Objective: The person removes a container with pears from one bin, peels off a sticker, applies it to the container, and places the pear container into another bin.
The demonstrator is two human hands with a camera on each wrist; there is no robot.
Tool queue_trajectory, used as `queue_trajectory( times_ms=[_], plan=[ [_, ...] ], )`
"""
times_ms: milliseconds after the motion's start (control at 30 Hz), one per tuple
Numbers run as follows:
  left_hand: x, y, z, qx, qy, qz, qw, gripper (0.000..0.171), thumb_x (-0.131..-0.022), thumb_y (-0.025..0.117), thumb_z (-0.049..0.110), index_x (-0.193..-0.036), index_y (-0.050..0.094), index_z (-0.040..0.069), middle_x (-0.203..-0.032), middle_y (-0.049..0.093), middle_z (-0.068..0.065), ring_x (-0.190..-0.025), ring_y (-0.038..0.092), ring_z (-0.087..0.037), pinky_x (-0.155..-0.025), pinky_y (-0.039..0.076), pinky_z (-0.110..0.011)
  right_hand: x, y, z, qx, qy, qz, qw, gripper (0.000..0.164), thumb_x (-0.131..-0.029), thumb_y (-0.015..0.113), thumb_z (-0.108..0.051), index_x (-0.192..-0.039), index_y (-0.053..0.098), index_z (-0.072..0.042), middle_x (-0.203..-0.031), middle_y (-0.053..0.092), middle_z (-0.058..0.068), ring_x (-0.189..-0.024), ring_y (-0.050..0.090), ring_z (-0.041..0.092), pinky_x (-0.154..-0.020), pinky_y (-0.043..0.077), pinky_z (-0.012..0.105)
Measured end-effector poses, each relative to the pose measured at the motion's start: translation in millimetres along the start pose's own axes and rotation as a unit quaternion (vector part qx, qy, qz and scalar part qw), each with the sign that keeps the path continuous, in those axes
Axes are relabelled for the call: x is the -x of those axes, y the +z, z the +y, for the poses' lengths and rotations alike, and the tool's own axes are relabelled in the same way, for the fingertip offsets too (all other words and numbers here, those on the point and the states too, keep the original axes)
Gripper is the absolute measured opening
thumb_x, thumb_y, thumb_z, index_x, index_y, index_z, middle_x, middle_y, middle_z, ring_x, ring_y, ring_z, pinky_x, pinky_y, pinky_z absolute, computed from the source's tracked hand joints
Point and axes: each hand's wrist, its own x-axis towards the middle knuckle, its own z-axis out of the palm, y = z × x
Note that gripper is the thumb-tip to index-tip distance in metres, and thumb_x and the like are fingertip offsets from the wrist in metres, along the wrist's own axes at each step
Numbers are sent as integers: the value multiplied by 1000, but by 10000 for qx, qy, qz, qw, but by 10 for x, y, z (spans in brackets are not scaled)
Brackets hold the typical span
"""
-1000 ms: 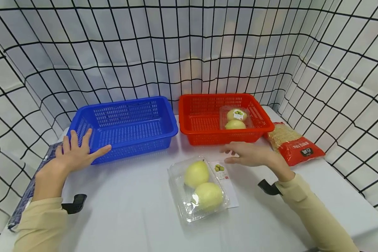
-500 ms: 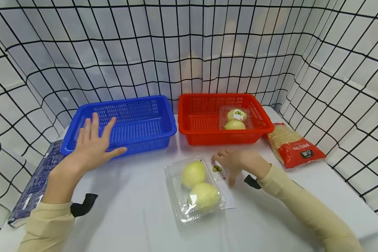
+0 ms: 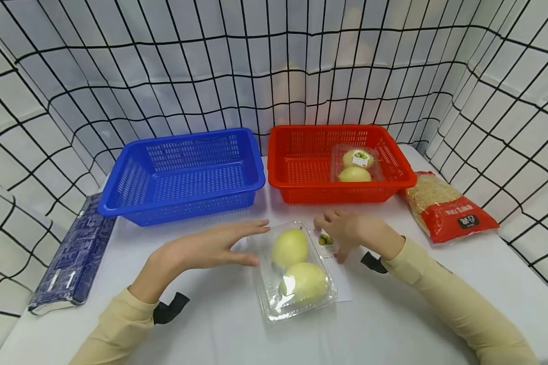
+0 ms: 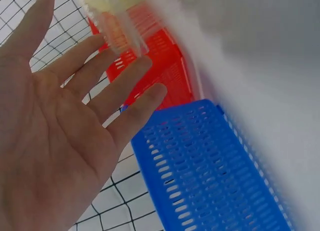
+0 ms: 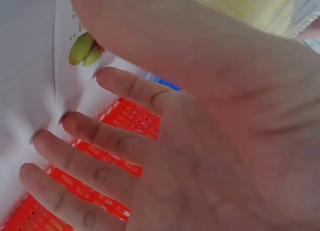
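A clear plastic box (image 3: 264,279) holding two pale yellow-green fruits (image 3: 290,248) lies on the white table, in the middle of the head view. My left hand (image 3: 210,248) is at the box's left side, fingers stretched out and thumb apart, the tips right at its edge. In the left wrist view its palm (image 4: 55,146) faces the camera with nothing in it. To the right of the box, my right hand (image 3: 353,230) hovers with spread, slightly bent fingers over a white card (image 3: 342,284) printed with green fruit. The right wrist view shows that palm (image 5: 200,156) bare.
Behind the box stand a blue basket (image 3: 201,175) and a red basket (image 3: 292,195), which contains another boxed pair of fruits (image 3: 355,175). A red-labelled bag (image 3: 456,218) lies at right, a blue book (image 3: 70,258) at left. Black netting (image 3: 274,76) encloses the table.
My left hand has come from the blue basket across to the box's left side. The right hand has moved left and down, towards the card and box. The view has tilted slightly.
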Motion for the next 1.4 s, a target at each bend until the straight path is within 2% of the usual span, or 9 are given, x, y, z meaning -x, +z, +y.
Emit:
queue_trajectory(
  times_ms=[133,333,533,767,867,1033,1167,1267,1400],
  plan=[
    [4,24,-6,-47,-52,1,10000,72,-98,66,47,-160,37,23,-168,36,4,-158,31,-24,-129,28,-50,0,-60,30,-47,-66,-76,9999,61,-81,88,-31,-128,50,-24,-124,51,5,-111,52,24,-98,55,41],
    [-13,32,7,0,-108,42,9999,70,-99,62,51,-160,38,24,-168,35,5,-158,30,-22,-129,27,-49,24,-86,132,-336,-271,-146,9990,47,-83,86,-30,-118,55,-28,-115,54,3,-99,52,18,-85,54,33],
    [-36,62,26,-34,-91,61,9999,69,-100,61,50,-160,39,23,-167,37,4,-158,32,-22,-129,28,-49,16,-27,119,-137,-168,-140,9997,59,-76,91,-40,-116,49,-27,-115,51,1,-101,51,18,-83,54,32],
    [-45,65,34,-81,-65,167,9998,64,-102,58,49,-158,42,22,-164,42,3,-156,36,-23,-128,31,-49,12,-24,123,-303,-275,-122,9991,41,-82,87,-26,-109,55,-27,-116,50,2,-102,50,19,-83,51,31],
    [-59,76,36,-142,-112,336,9993,62,-102,58,49,-156,45,23,-161,47,3,-153,41,-22,-126,34,-48,22,-43,144,-301,-637,-155,9974,26,-87,81,-19,-100,61,-29,-125,49,4,-112,48,21,-88,50,33],
    [-101,140,47,-569,-193,506,9969,75,-96,60,61,-159,40,25,-163,44,2,-153,41,-24,-125,36,-50,3,-56,229,-361,-1362,-81,9900,16,-91,69,-7,-88,63,-22,-135,49,7,-126,43,25,-102,47,40],
    [-110,172,82,-909,-359,592,9935,80,-92,62,66,-159,38,29,-164,42,4,-152,42,-25,-120,40,-57,-27,-94,364,-662,-1445,16,9873,9,-92,63,-8,-94,64,-17,-108,61,0,-100,54,16,-84,51,30],
    [-105,174,104,-1018,-491,612,9917,80,-91,63,67,-159,39,31,-164,42,6,-152,43,-25,-117,41,-62,-29,-138,481,-788,-1399,200,9868,8,-92,60,-11,-98,62,-15,-91,61,-4,-84,53,11,-74,48,25],
    [-97,174,112,-1077,-578,598,9907,80,-91,62,68,-159,38,32,-164,42,6,-152,42,-25,-114,41,-66,-19,-171,641,-1176,-1252,564,9835,5,-96,60,-12,-100,61,-14,-90,62,-3,-84,54,12,-76,49,27]
  ],
)
